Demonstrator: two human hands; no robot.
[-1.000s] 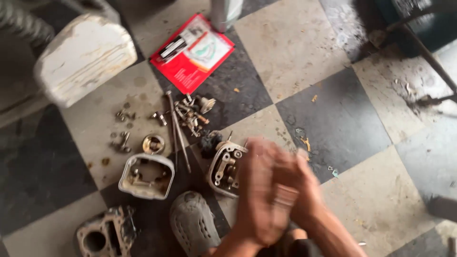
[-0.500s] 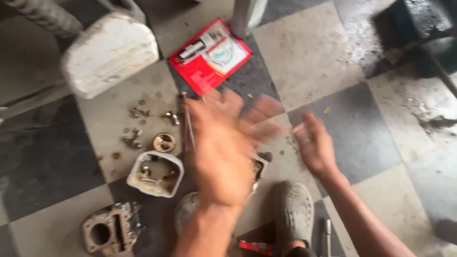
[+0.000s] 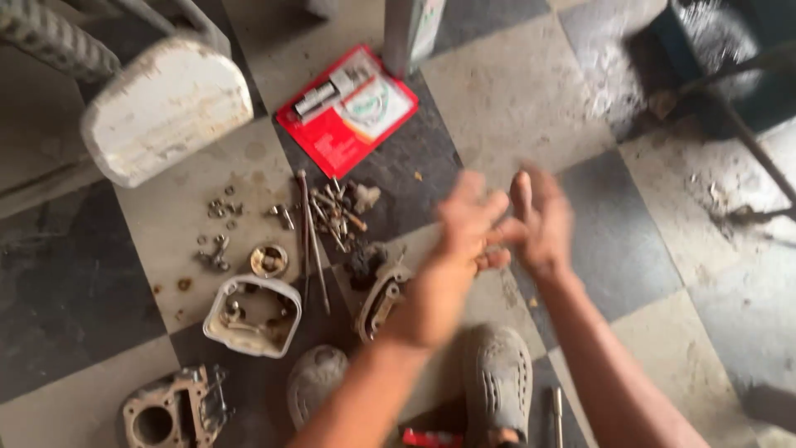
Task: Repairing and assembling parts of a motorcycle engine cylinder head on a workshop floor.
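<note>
1. Up front, the left hand (image 3: 466,222) and the right hand (image 3: 541,217) are raised together above the checkered floor (image 3: 514,99), fingers touching or nearly touching at the middle. Both are blurred, so whether anything is pinched between them cannot be told; no object shows in either palm.
2. Left-hand fingers (image 3: 473,195) point up and away, loosely spread; right-hand fingers (image 3: 522,187) stand close beside them, the palm turned toward the left hand.
3. Just below and left of the left wrist lies a pale metal engine cover (image 3: 380,300), tilted on its edge and partly hidden by the forearm.
4. Near that, further left, sits a rounded white housing (image 3: 251,317), open side up, with small parts inside.
5. Above the housing, a round ring-shaped part (image 3: 269,260) rests on a light tile, and a thin long rod (image 3: 313,241) lies beside it, running toward the person.
6. A heap of bolts and small fittings (image 3: 338,211) lies at the rod's far end; loose nuts and screws (image 3: 217,232) are scattered to the left.
7. Beyond the heap lies a red flat package (image 3: 344,112) with a pale label, on a dark tile.
8. At the lower left lies a cylinder block (image 3: 172,411) with a round bore.
9. Two grey perforated shoes (image 3: 497,382) show at the bottom, one under each forearm.
10. A worn white seat (image 3: 166,108) stands at the upper left, well apart from the hands.
</note>
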